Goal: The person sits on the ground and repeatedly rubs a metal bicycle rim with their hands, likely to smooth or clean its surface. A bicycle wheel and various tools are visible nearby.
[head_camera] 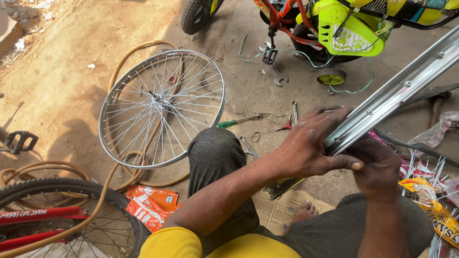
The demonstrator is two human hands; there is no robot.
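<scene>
Two flat orange packets point(153, 204) are lying on the ground beside the knee. A yellow-and-red wrapper point(437, 210) is resting at right, below a crumpled clear plastic bag point(437, 131).

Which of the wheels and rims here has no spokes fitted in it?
The bare silver rim gripped by the left hand and right hand. The spoked wheel lying flat on the ground and the tyred wheel on the red bicycle both have spokes.

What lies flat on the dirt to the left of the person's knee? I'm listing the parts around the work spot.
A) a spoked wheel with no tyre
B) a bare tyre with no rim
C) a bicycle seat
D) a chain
A: a spoked wheel with a bare metal rim lies flat on the ground, over a loop of tan hose.
</scene>
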